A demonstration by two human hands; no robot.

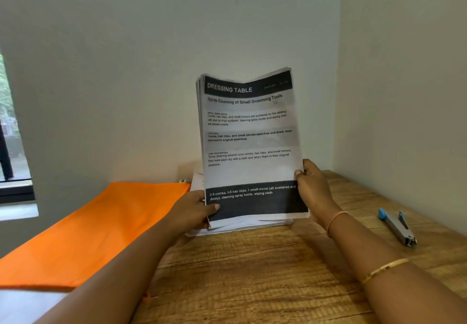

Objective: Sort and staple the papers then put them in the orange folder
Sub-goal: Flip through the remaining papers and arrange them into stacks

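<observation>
The orange folder (88, 230) lies flat on the tabletop (252, 273) just to the left of the left hand (194, 210). Its near corner runs out of view at the lower left. It looks closed, and nothing shows whether it holds any sheets.

Between the hands stands a thick bundle of papers (250, 146), upright and facing the camera, with its top sheet headed "DRESSING TABLE". The left hand grips the lower left edge, with the thumb pressed on the dark band across the front. The right hand (313, 187) grips the right edge a little higher, thumb on the front and fingers curled behind. The top of the bundle sags in the middle, and the sheet edges on the upper left are blurred.

Under the bundle the lower edges fan out. I cannot tell whether they touch the tabletop or rest on the loose white sheets (196, 180) that peek out behind and below the left hand.

A small object (182, 180) at the folder's far corner is too small to identify. A stapler (398, 227) lies well to the right of the right hand, past the bangle (336, 218) on that wrist.
</observation>
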